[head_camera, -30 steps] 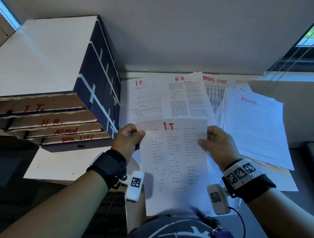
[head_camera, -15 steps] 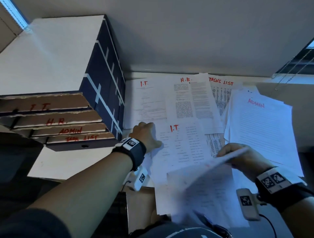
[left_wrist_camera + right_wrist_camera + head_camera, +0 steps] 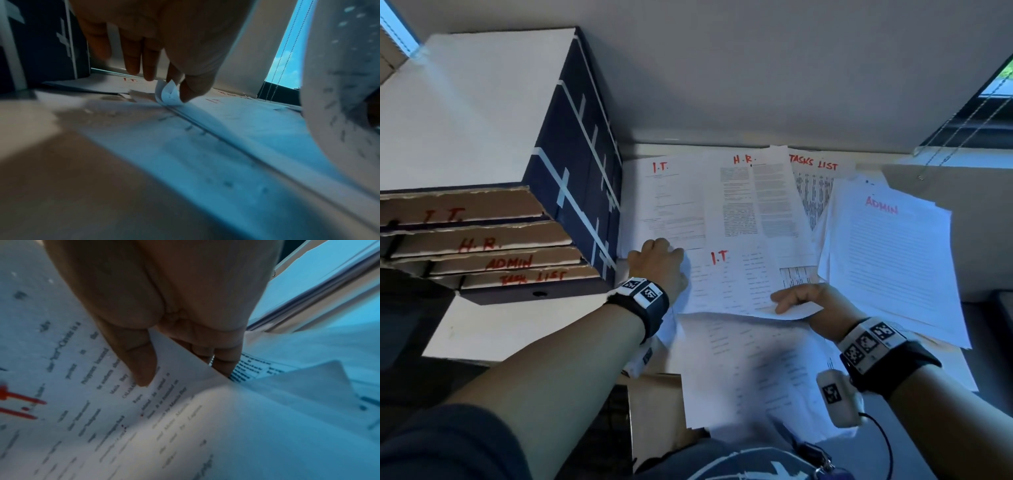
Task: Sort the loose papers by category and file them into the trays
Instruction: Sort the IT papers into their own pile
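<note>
We are pinching the I.T. sheet at frame centre, left hand curling its corner, right hand gripping its edge, to lift it for the trays at left.

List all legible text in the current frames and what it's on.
"I.T." top tray front
"H.R." second tray
"ADMIN" third tray
"TASK LIST" bottom tray
"I.T." back-left sheet
"H.R." two-column sheet
"TASKS LIST" table sheet
"ADMIN" right stack
"I.T" sheet under both hands
Printed body text: mostly too small or blurred.
</note>
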### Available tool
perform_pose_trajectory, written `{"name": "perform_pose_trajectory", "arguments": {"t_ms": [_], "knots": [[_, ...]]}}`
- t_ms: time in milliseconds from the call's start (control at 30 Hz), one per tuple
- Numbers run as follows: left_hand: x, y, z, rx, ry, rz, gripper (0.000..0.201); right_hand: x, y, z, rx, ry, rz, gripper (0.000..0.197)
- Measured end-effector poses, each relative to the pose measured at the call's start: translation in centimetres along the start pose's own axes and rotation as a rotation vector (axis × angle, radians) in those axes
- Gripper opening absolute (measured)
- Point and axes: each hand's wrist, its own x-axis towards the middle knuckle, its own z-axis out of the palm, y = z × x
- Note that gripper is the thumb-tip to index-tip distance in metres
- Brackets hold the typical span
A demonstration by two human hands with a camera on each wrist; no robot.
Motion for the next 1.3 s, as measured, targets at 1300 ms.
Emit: {"name": "perform_pose_trajectory", "arguments": {"t_ms": [1300], "knots": [[1.8, 0.1, -0.5, -0.296, -0.098, -0.045, 0.067, -1.1, 1.3, -0.6, 0.827, 0.146, -0.24, 0.031]]}}
